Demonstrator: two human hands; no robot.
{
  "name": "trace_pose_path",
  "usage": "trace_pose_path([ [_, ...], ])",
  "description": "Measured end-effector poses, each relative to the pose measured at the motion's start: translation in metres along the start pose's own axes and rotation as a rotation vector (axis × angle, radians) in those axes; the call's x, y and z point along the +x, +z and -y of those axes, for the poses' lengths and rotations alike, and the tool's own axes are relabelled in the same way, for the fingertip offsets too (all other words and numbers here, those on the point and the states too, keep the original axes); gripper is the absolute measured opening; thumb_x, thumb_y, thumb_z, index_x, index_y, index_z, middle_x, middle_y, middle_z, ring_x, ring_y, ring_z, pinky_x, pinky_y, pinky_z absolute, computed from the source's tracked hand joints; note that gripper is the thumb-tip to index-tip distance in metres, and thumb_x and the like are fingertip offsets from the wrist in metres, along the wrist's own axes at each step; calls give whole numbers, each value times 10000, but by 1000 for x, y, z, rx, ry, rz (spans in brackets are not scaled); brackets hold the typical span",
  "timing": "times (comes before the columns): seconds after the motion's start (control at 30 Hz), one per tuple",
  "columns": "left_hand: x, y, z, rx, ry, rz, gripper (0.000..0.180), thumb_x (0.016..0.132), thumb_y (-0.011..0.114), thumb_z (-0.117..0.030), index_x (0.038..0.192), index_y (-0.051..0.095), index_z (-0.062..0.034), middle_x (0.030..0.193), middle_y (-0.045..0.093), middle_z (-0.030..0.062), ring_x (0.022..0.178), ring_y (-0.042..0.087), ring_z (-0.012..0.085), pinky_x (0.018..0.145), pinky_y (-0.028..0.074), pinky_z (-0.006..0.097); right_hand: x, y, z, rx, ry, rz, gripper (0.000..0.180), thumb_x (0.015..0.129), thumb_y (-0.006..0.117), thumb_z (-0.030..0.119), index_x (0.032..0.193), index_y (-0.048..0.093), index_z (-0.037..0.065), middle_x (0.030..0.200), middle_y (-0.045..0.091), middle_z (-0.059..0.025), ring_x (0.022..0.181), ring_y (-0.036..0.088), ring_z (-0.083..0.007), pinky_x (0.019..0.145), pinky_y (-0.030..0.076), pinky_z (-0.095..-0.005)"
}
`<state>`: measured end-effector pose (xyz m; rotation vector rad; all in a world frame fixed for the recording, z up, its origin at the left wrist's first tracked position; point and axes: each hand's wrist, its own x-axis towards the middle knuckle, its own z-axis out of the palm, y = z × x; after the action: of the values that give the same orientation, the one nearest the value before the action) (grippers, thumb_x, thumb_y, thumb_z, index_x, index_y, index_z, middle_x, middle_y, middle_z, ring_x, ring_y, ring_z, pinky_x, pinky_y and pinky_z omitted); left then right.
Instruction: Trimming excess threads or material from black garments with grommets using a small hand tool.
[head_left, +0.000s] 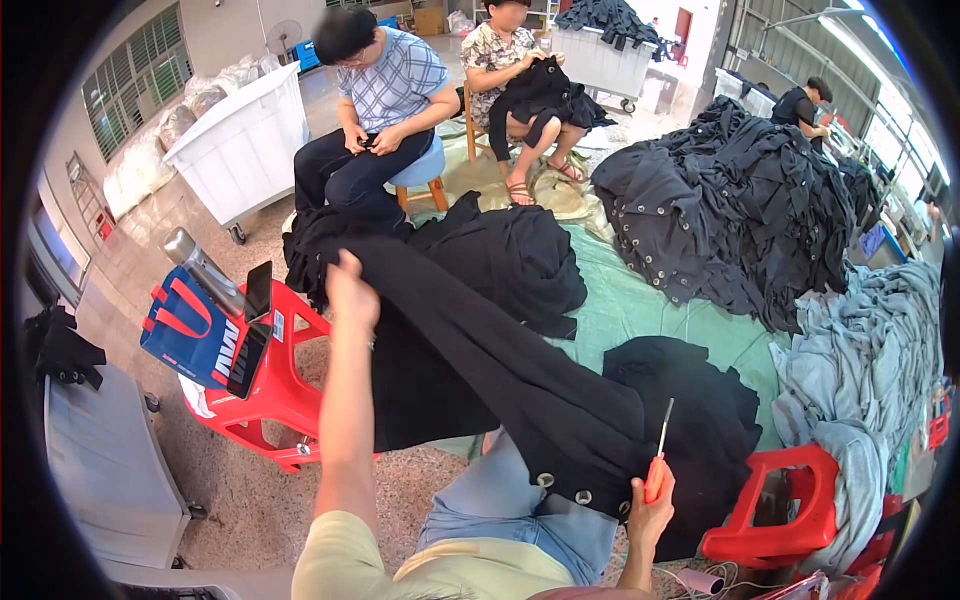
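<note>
My left hand [350, 290] is raised and grips the upper edge of a black garment [480, 370], holding it stretched out above my lap. The garment runs down to the right, where a row of metal eyelets [560, 488] shows near its lower edge. My right hand [652, 515] holds a small cutting tool with an orange handle and thin metal blade [660, 450], blade pointing up, right beside the garment's lower end. My lap in blue jeans [500, 500] lies under the cloth.
A red plastic stool [270, 390] at left carries a blue bag, a phone and a metal bottle. Another red stool [790, 510] stands at right. Heaps of black garments [730, 200] and grey-blue garments [860, 350] lie on green sheeting. Two seated people [385, 110] work ahead; white bins stand behind.
</note>
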<state>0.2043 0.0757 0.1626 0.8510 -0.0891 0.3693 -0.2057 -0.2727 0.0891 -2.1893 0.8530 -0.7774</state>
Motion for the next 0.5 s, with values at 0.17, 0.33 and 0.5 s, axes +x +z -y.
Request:
trace_pose_path([
  [0.17,-213,-50,110,817,-1207,535,441,921,487,-497,1092,617,-112,978,654,112,824,641,235,693,522,397,-4,-5,6,15,232,75,649,692,790,86,1266,488,110,920,662,-174,730,650,-296,658,506,-369],
  [0.33,-293,-41,102,851,-939,708,651,953,356,-544,1416,368,-86,1459,336,121,1383,234,266,1126,162,408,3,-7,-36,-85,102,14,767,639,793,51,1313,435,126,1056,636,-210,967,615,-406,793,495,-417],
  [0.5,-304,10,82,794,-257,980,481,913,549,-363,1291,512,-68,1444,365,135,1381,230,270,1104,157,414,38,5,-36,-32,60,128,832,628,701,-44,1368,364,131,1190,586,-184,1102,565,-376,919,450,-400],
])
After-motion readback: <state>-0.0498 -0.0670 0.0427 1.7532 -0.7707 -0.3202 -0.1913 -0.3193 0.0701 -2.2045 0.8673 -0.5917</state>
